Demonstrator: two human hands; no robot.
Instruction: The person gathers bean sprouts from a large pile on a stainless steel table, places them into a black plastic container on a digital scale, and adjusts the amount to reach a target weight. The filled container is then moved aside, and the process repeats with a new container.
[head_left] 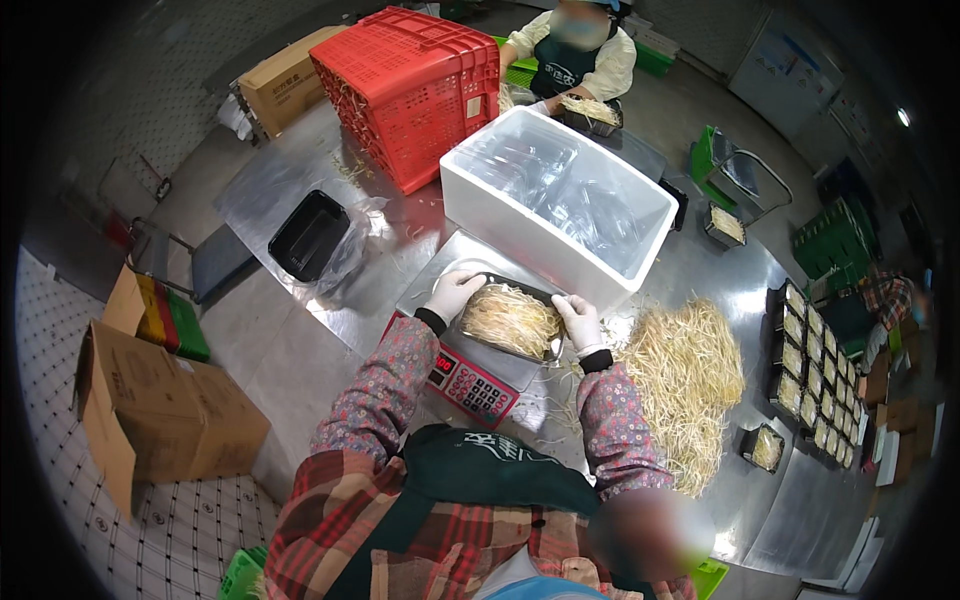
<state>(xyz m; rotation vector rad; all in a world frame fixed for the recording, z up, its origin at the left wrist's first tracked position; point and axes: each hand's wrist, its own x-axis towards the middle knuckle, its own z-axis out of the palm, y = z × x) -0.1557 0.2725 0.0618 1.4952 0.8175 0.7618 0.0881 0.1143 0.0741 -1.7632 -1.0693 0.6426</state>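
Observation:
A black plastic tray filled with bean sprouts is between my gloved hands, over the metal plate of a red digital scale. My left hand grips its left end, and my right hand holds the right end by the rim. Whether the tray's bottom rests on the plate, I cannot tell. Right of my right hand spreads a large loose heap of bean sprouts. An unfilled black tray lies to the left, beside crumpled clear plastic.
Beyond the scale stands a white foam box of clear plastic pieces. A red crate lies tipped, sprouts inside. Several filled trays line the table's right side; one sits apart. Across the table a co-worker handles another tray. Cardboard boxes stand left.

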